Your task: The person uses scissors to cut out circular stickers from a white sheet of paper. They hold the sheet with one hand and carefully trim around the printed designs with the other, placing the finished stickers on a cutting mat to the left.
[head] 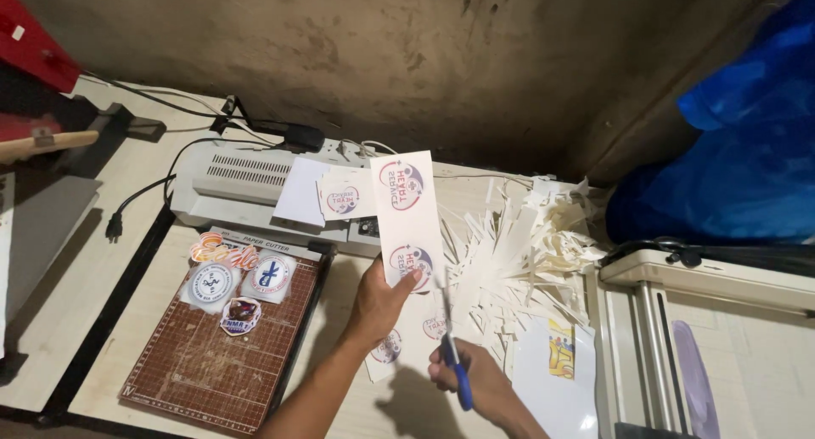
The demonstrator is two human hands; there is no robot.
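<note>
My left hand [379,303] pinches the lower part of a long white strip of printed round stickers [406,210], held upright over the table. My right hand [475,379] grips blue-handled scissors [453,347] whose blades point up along the strip's right edge beside its lower sticker. Under my hands lie more white sticker sheets [424,333].
A brown gridded paper cutter board [212,354] carries several cut stickers [229,278] at left. A grey laminator [238,184] with white sheets stands behind. A heap of white paper offcuts [526,252] lies at right, next to a white machine [705,337] and blue plastic [747,150].
</note>
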